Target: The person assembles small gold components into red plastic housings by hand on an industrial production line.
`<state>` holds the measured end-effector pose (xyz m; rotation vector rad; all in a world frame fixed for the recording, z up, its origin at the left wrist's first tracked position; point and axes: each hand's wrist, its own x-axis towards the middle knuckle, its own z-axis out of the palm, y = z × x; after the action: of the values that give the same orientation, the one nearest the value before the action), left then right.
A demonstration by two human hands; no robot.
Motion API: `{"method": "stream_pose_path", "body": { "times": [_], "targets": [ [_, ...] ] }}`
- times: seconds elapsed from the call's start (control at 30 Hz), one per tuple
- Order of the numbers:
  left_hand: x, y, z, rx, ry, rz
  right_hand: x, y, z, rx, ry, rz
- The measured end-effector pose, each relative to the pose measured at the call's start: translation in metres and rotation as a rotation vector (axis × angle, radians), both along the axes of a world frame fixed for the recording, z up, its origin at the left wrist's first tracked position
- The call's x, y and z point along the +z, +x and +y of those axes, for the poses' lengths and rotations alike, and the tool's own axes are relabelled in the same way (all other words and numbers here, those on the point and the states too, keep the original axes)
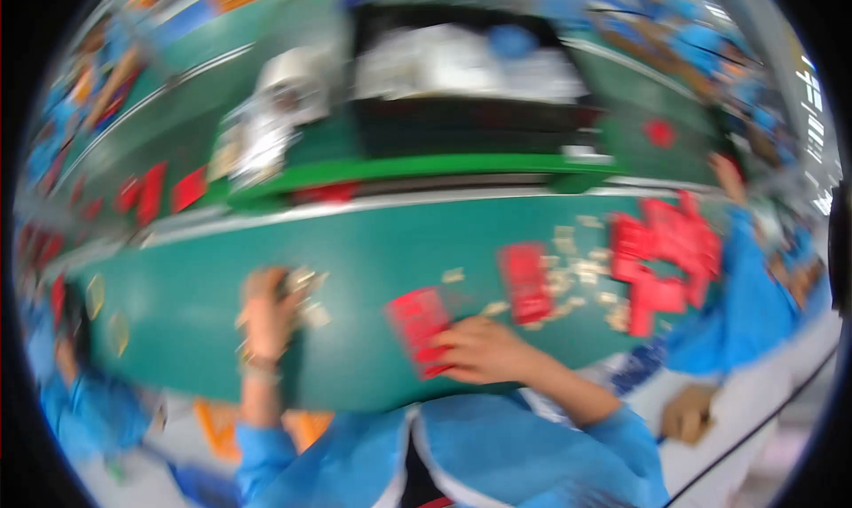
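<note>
My right hand (484,348) has its fingers on the right edge of a red packet (410,317), flat and rectangular with pale print, which lies tilted on the green table. Farther left, my left hand (264,308) is at a small cluster of cream-coloured pieces (312,313); its fingers are curled but smeared by motion, so what they hold does not show. A second red packet (525,282) lies right of my right hand, beside a scatter of small cream pieces (586,268). Their exact kind is too blurred to tell.
A heap of red packets (661,251) lies at the right, near a co-worker's blue sleeve (723,304). Behind the table edge, a green shelf (426,168) carries a black bin (461,128) with white bags. More red packets (151,193) lie on the belt at far left.
</note>
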<state>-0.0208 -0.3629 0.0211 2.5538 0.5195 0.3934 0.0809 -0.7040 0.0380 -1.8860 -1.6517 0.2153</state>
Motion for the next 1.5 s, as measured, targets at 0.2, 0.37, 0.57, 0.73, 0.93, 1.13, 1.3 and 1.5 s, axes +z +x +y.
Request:
{"method": "stream_pose_path", "body": {
  "times": [0.2,0.37,0.57,0.73,0.93,1.13,1.3,1.5],
  "targets": [
    [-0.022,-0.016,0.028,-0.102,-0.174,-0.089,-0.009,0.004,-0.01,-0.122,0.073,-0.047],
    [-0.007,0.012,0.019,-0.206,0.201,-0.264,0.0,0.022,-0.046,-0.542,-0.211,-0.208],
    [-0.098,-0.006,0.137,-0.457,-0.102,0.0,-0.013,0.048,-0.083,-0.605,-0.24,-0.221],
    [-0.022,0.015,0.053,-0.16,-0.215,-0.038,0.002,0.068,-0.123,-0.853,0.068,-0.331],
    [-0.006,0.021,0.062,-0.313,-0.039,0.117,0.006,0.149,-0.29,-1.709,0.181,-0.224],
    [0.016,0.022,0.043,-0.326,0.027,0.012,-0.011,0.166,-0.325,-1.672,0.011,-0.33],
    [0.006,0.017,0.051,-0.337,0.007,0.089,0.01,0.148,-0.281,-1.526,0.088,-0.464],
    [-0.029,0.036,0.078,-0.789,0.125,-0.849,0.014,0.066,-0.149,-1.014,0.069,-0.401]
  ]
}}
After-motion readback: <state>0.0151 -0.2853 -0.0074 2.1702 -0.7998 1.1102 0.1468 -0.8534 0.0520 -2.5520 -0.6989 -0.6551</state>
